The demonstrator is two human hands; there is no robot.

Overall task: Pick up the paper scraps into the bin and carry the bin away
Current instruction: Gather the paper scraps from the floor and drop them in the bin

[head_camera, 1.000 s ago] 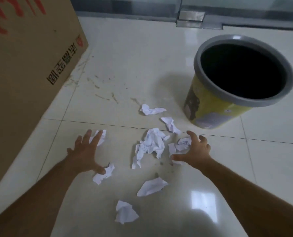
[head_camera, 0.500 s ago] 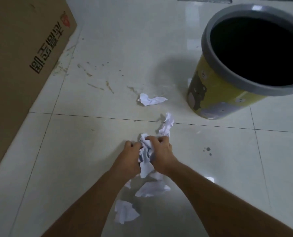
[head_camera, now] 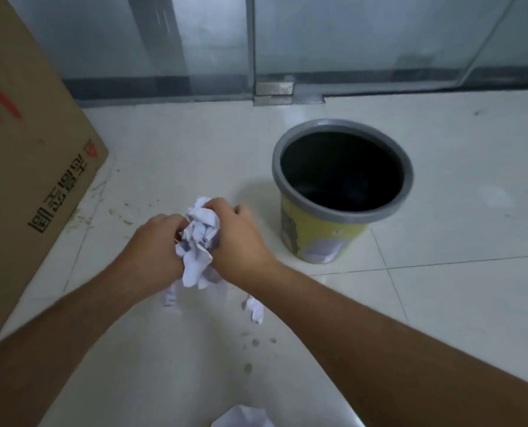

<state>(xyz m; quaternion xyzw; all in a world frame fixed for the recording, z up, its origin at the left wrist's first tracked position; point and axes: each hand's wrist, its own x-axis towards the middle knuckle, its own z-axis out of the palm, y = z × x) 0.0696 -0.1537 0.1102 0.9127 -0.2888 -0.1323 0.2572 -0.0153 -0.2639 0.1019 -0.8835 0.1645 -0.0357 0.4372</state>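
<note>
A bunch of crumpled white paper scraps (head_camera: 199,241) is pressed between my left hand (head_camera: 155,251) and my right hand (head_camera: 238,241), lifted above the tiled floor, left of the bin. The bin (head_camera: 318,241) is yellow with a grey rim and a dark inside, standing upright to the right of my hands. Loose scraps remain on the floor: a small one (head_camera: 255,309) under my right wrist, another (head_camera: 169,298) below my left hand, and one (head_camera: 241,419) at the bottom edge.
A large brown cardboard box (head_camera: 32,167) with red and black print stands at the left. Glass panels with a metal bottom rail (head_camera: 275,90) run along the back. Dark spots (head_camera: 250,343) mark the white floor tiles.
My hands swept inward from a spread position, gathered several scraps into one bunch and raised it off the floor. The view tilted up, so the bin looks farther away.
</note>
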